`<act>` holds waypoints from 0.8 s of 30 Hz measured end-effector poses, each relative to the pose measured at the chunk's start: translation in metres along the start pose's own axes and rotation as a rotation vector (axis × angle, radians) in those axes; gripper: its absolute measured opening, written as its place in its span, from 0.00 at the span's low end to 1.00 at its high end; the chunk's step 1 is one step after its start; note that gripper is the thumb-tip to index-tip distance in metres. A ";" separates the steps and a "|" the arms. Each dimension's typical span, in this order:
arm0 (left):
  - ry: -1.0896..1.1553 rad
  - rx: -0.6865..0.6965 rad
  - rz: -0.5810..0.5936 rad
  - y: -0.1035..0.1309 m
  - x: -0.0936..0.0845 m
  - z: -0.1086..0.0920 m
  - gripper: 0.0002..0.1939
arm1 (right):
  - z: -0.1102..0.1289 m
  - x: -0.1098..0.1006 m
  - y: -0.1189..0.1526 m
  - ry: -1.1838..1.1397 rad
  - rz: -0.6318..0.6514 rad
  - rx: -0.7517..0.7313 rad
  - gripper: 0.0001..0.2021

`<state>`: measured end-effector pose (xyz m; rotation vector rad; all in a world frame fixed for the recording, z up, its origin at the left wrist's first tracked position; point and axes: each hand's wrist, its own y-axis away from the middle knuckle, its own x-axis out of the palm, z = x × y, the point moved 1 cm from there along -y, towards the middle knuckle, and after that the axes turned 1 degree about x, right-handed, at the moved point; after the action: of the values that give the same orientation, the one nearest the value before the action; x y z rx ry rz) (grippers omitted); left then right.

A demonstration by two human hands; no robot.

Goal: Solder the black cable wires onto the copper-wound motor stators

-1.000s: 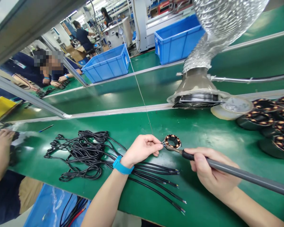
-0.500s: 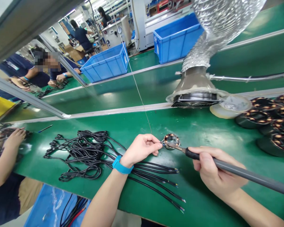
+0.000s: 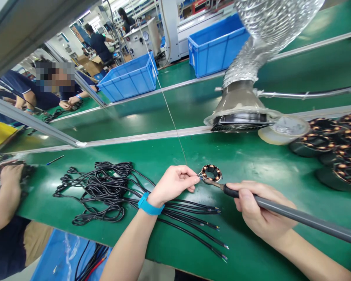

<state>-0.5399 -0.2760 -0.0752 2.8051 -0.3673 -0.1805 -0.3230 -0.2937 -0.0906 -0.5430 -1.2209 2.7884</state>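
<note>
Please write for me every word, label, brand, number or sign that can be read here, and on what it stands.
No text can be read.
Round dial on the background machine: markings too small.
Right blue bin: pale patch, perhaps a label, too blurred.
Soldering iron: no lettering distinguishable.

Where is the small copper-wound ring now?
In the head view, the ring sits right of centre on the bench, beside the left hand, by the soldering iron in the right hand.

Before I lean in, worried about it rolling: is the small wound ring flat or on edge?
Flat: the ring sits opening-up on the green bench.
</note>
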 end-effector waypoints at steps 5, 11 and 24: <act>-0.005 0.002 0.000 0.000 0.000 0.000 0.18 | 0.001 0.000 -0.001 0.047 0.014 0.000 0.08; -0.014 0.001 0.006 0.000 0.000 -0.001 0.18 | -0.007 -0.002 0.009 -0.012 -0.067 0.039 0.09; -0.018 0.016 0.013 0.000 0.000 0.001 0.19 | -0.008 -0.002 0.008 0.046 -0.071 0.104 0.10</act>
<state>-0.5397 -0.2761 -0.0760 2.8178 -0.3931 -0.2008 -0.3176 -0.2939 -0.1004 -0.5413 -1.0575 2.7458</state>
